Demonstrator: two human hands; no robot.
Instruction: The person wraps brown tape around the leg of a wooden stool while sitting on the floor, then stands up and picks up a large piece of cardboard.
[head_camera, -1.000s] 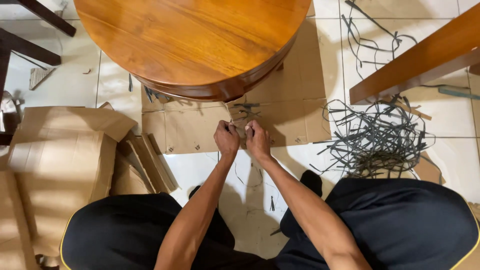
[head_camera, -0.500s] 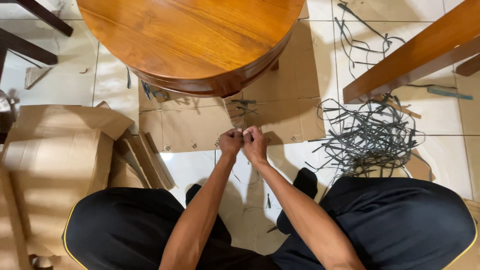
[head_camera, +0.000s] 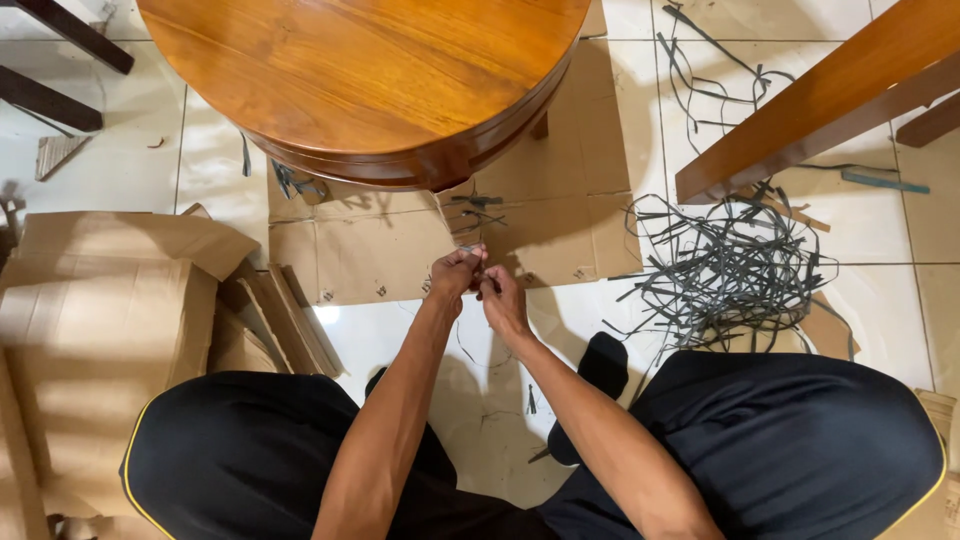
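Since 1 second ago my view slid right; left hand (head_camera: 455, 272) and right hand (head_camera: 500, 298) pinch 1 dark strip (head_camera: 470, 250), with a heap of strips (head_camera: 730, 270) unhandled

We cannot make out what the left hand (head_camera: 455, 272) and right hand (head_camera: 500, 298) pinch between them; it is too small, perhaps a thin dark strip, and the fingers cover most of it. The round wooden table (head_camera: 360, 80) is cut off by the top edge, and its legs are mostly hidden beneath the top. The cardboard boxes (head_camera: 100, 330) run off the left edge. The wooden beam (head_camera: 830, 95) leaves the frame at the upper right.
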